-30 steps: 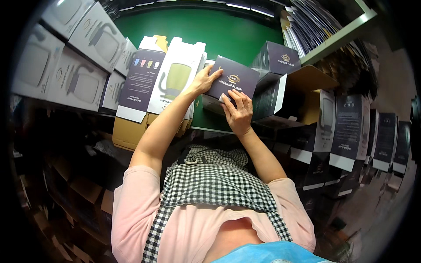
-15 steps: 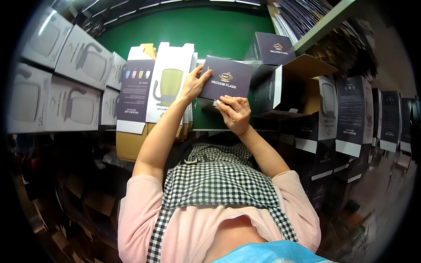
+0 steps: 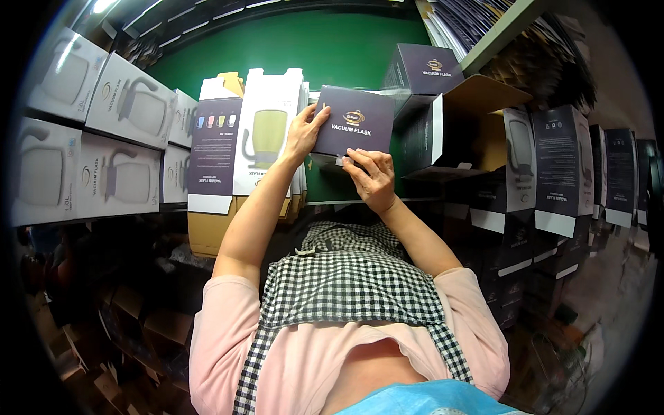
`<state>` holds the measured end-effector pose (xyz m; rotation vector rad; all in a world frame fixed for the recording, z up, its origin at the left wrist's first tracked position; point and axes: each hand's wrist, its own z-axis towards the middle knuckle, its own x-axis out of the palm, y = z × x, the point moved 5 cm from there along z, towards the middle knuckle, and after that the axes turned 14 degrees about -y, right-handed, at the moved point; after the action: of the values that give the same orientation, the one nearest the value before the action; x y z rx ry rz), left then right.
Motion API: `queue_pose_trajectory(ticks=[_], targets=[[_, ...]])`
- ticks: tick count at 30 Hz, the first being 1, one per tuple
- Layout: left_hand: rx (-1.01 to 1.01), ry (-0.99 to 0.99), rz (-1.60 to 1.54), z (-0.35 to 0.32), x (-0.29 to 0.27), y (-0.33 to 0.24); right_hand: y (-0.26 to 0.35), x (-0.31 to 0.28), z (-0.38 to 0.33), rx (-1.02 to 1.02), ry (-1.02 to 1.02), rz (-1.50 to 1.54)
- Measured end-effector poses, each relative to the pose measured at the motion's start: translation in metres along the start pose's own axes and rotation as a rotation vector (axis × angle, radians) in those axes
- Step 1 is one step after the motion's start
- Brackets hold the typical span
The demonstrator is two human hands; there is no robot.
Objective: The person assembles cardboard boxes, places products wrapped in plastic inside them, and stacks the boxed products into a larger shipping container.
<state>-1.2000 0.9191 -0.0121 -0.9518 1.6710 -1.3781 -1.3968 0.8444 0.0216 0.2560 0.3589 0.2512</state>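
A dark purple carton (image 3: 355, 128) with a gold emblem and pale lettering on its top stands on the green table in front of me. My left hand (image 3: 303, 133) grips its left side, the thumb over the top edge. At the carton's near edge, my right hand (image 3: 373, 176) has its fingers bent over the top rim, beside a small white corner. What lies beneath the right fingers is hidden. To the left are flattened white cartons (image 3: 259, 128) printed with a green jug, piled in a stack.
An open dark carton (image 3: 477, 149) lies on its side at the right, beside another dark carton (image 3: 422, 72). Finished white boxes (image 3: 124, 173) are stacked at the left. More dark cartons (image 3: 564, 162) stand in rows at far right. Flat sheets (image 3: 477, 31) fill a shelf above.
The whole view has shifted slightly. Both hands keep their hold on the carton in nearly the same place.
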Motion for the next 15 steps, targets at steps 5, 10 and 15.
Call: queue_pose_trajectory(ticks=[5, 10, 15], targets=[[0.015, -0.045, -0.027, 0.000, 0.003, 0.001, -0.006, 0.006, -0.006, 0.083, -0.027, 0.050], [-0.450, -0.007, -0.214, -0.003, 0.003, 0.021, -0.028, 0.007, -0.013, 0.508, -0.170, -0.051], [-0.340, 0.030, -0.143, -0.006, 0.008, -0.020, -0.049, 0.009, 0.023, 0.559, -0.126, 0.118]])
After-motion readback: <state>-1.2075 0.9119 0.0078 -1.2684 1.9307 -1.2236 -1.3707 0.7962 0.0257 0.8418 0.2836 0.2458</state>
